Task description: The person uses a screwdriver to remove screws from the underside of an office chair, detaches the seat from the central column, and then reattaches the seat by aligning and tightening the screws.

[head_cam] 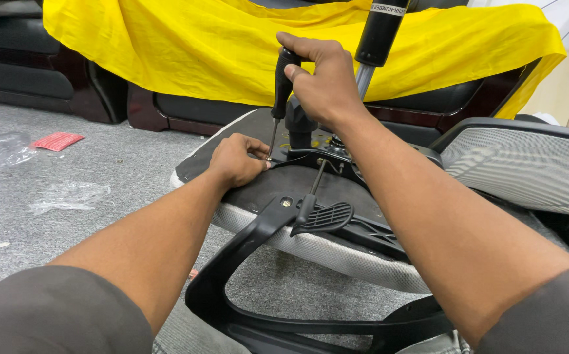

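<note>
Right hand (323,82) clenched round black screwdriver (280,85) handle, shaft upright, tip at metal seat plate (310,157). Left hand (235,160) fingers pinched at tip, steadying it. Upturned office chair seat (258,183) lay on grey carpet floor (101,190); black armrest (245,262) nearest camera.

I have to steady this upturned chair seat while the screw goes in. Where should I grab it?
Grip the black armrest loop from the near side: its open frame lets fingers wrap round, clear of the screwdriver, the left hand and the right hand.
</note>
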